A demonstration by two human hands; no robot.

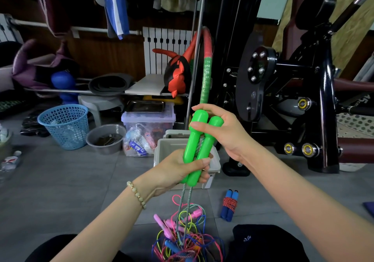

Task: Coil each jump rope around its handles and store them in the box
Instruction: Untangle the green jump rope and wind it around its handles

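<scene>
- The two green handles (199, 146) are held side by side, nearly upright, above the grey box (214, 164) on the floor.
- The left hand (178, 170) has its grip closed around their lower ends.
- The right hand (220, 128) has its grip closed on their upper ends.
- The cord (185, 203) hangs from the handles down into a tangle of coloured ropes (182, 239) on the near floor.
- A coiled blue rope (229, 205) lies right of the tangle, near the box.
</scene>
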